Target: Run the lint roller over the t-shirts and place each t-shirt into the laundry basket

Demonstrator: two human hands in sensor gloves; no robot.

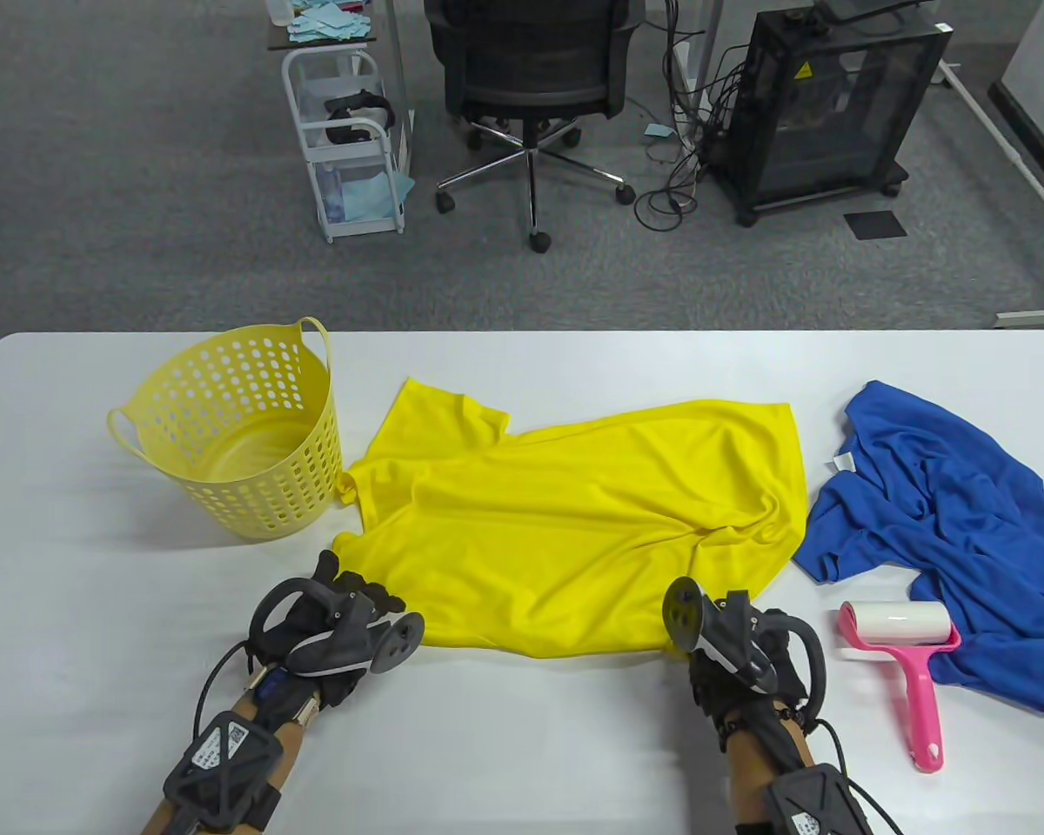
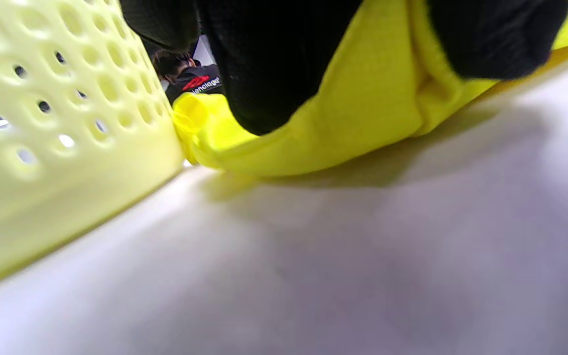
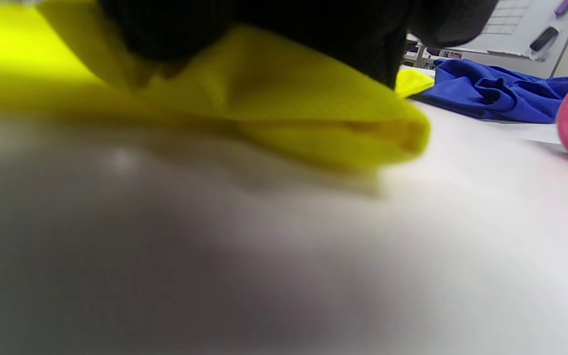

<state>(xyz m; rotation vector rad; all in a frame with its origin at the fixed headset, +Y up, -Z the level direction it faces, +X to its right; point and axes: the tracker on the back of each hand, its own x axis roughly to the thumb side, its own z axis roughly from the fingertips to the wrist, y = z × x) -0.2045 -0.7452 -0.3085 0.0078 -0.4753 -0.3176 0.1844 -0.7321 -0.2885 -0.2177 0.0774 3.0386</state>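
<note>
A yellow t-shirt (image 1: 574,513) lies spread on the white table (image 1: 522,748). My left hand (image 1: 361,600) pinches its near left edge, where the left wrist view shows the yellow t-shirt (image 2: 363,108) folded between my gloved fingers (image 2: 274,74). My right hand (image 1: 718,631) grips the near right corner, and the cloth of the yellow t-shirt (image 3: 313,113) bunches under my fingers (image 3: 264,24). A blue t-shirt (image 1: 940,522) lies crumpled at the right. A pink lint roller (image 1: 909,652) rests beside it. The pale yellow laundry basket (image 1: 235,426) stands upright at the left with nothing seen inside.
Beyond the table's far edge are an office chair (image 1: 526,78), a white trolley (image 1: 348,139) and a black cabinet on wheels (image 1: 826,104) with cables on the floor. The basket wall (image 2: 42,148) is close to my left hand.
</note>
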